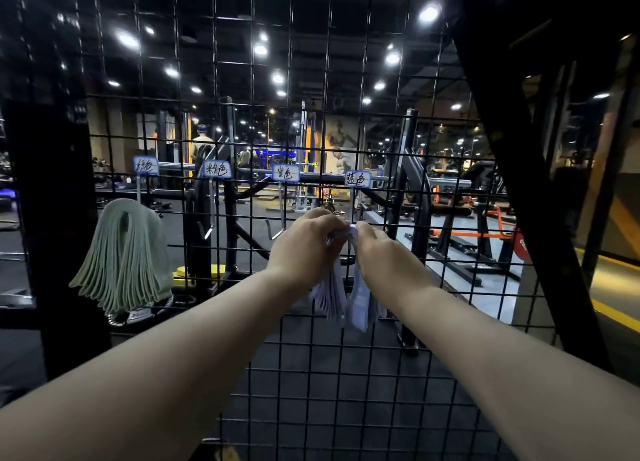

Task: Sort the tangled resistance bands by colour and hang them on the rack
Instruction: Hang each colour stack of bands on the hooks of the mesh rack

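A black wire grid rack (pixel 311 356) stands in front of me with four hand-written labels and a metal hook under each. Several green bands (pixel 123 256) hang in a thick bundle from the leftmost hook. The pink-label hook (pixel 210 215) and the purple-label hook (pixel 281 215) are bare. Under the blue label (pixel 357 179), my left hand (pixel 304 246) and my right hand (pixel 381 253) both grip the top of a bundle of pale blue bands (pixel 341 298), whose loops hang down between my wrists. The fourth hook is hidden behind my hands.
A thick black post (pixel 52 235) bounds the rack on the left and a slanted black beam (pixel 526 183) on the right. Beyond the mesh are gym machines, a barbell bar (pixel 242 170) and a person standing far off.
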`<action>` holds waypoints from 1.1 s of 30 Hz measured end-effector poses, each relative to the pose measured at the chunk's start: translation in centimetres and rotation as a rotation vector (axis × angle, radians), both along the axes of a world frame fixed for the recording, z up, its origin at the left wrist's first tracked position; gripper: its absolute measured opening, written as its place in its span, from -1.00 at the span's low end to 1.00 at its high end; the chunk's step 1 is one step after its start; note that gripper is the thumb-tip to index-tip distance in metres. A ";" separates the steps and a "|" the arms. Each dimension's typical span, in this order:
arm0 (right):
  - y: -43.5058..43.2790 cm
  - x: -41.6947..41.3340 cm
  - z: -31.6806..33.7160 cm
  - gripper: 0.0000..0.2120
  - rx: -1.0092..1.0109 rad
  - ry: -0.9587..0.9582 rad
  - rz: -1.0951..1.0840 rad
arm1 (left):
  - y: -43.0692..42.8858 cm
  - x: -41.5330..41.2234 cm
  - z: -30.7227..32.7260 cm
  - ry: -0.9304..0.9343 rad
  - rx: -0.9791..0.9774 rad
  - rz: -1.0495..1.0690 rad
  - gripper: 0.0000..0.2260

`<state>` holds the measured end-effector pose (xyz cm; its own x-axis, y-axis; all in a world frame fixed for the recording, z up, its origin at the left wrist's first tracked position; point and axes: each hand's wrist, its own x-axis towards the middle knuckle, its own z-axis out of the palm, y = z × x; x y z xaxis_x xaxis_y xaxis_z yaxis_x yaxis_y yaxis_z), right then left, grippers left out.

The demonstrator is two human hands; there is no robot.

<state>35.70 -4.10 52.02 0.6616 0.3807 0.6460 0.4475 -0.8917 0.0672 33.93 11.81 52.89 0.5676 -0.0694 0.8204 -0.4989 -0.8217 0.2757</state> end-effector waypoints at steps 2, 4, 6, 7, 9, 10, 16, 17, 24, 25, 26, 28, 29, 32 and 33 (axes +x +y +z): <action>0.0 0.8 0.0 -0.79 0.070 0.019 0.024 | 0.2 0.2 0.4 0.024 -0.025 -0.049 -0.83; 0.0 1.0 0.1 -0.65 0.156 0.133 0.040 | 0.2 0.1 0.5 0.074 -0.063 -0.079 -0.81; 0.3 0.8 -0.4 -0.54 0.236 0.209 0.073 | 0.0 -0.3 0.2 0.114 -0.077 -0.067 -0.80; 0.4 0.6 -0.6 -0.52 0.259 0.232 0.070 | -0.2 -0.3 0.0 0.123 -0.079 -0.057 -0.80; 0.5 0.5 -0.8 -0.55 0.284 0.249 0.065 | -0.6 -0.5 -0.3 0.140 -0.089 -0.049 -0.78; 0.6 0.3 -0.7 -0.62 0.287 0.246 0.062 | -0.8 -0.7 -0.4 0.151 -0.090 -0.047 -0.75; 0.3 -0.8 0.5 -0.70 0.314 0.277 0.125 | -1.2 -0.5 -0.7 0.291 -0.177 -0.036 -0.64; 0.3 -0.7 0.6 -0.68 0.360 0.299 0.159 | -1.3 -0.5 -0.8 0.325 -0.201 -0.048 -0.68; -1.0 -0.4 -0.1 -0.39 0.633 0.499 0.399 | -1.2 -1.3 -0.4 0.551 -0.660 -0.445 -0.62; -1.1 -0.5 0.1 -0.45 0.681 0.562 0.441 | -1.1 -1.2 -0.4 0.558 -0.687 -0.469 -0.63; -1.3 -0.4 0.2 -0.51 0.726 0.620 0.477 | -0.9 -1.1 -0.4 0.558 -0.698 -0.491 -0.62; -1.7 0.0 0.2 -0.58 0.759 0.660 0.496 | -0.7 -0.7 -0.7 0.553 -0.697 -0.506 -0.63; -1.9 0.3 0.1 -0.59 0.750 0.647 0.487 | -0.7 -0.7 -0.9 0.544 -0.698 -0.498 -0.66; -2.0 0.6 0.1 -0.63 0.752 0.628 0.475 | -0.6 -0.7 -1.4 0.536 -0.768 -0.515 -0.69; -2.0 0.7 0.1 -0.63 0.776 0.637 0.483 | -0.6 -0.8 -1.6 0.543 -0.800 -0.536 -0.70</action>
<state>36.37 -6.07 52.11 0.8486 0.3273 0.4156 0.5127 -0.3153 -0.7986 33.11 11.19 51.31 0.9209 0.0255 0.3890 -0.3885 -0.0217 0.9212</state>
